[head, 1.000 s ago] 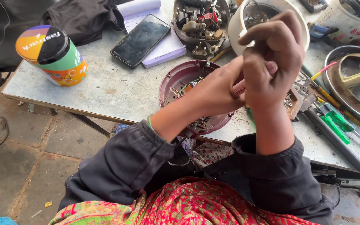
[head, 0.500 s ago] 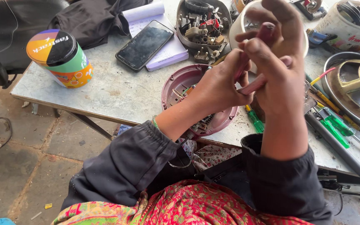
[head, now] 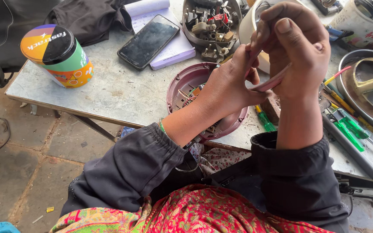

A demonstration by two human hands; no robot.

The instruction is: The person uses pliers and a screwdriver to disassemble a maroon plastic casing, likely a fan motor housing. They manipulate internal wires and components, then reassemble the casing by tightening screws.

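From where I stood there was only the one view, looking down over the person's shoulders. Both hands were raised above the table (head: 109, 95). The left hand (head: 232, 84) and the right hand (head: 301, 56) were pressed close together, each clenched on a thin, curved pink strip (head: 269, 83) held in the air between them. The right fingers were curled over its upper part and the left thumb and fingers pinched it from the other side. I judged the work to be at the bending or fitting stage of that strip. Any further move would call for a firm two-handed pinch and small, careful pressure so the thin piece did not snap or slip.

Just below the hands lay a round maroon housing (head: 182, 86), open side up, with coloured wires and small fittings inside it. Beyond it, a dark tray (head: 208, 21) was heaped with switches, plugs and metal bits. A white round casing (head: 249, 32) stood behind the hands, and I could not see what it held. To the right, a metal pan (head: 346, 73) held a brass-coloured part, and green-handled screwdrivers (head: 350, 133) lay beside it. A colourful lidded canister (head: 59, 56) stood closed on the left. A phone (head: 148, 41) rested on a notebook (head: 175, 51).
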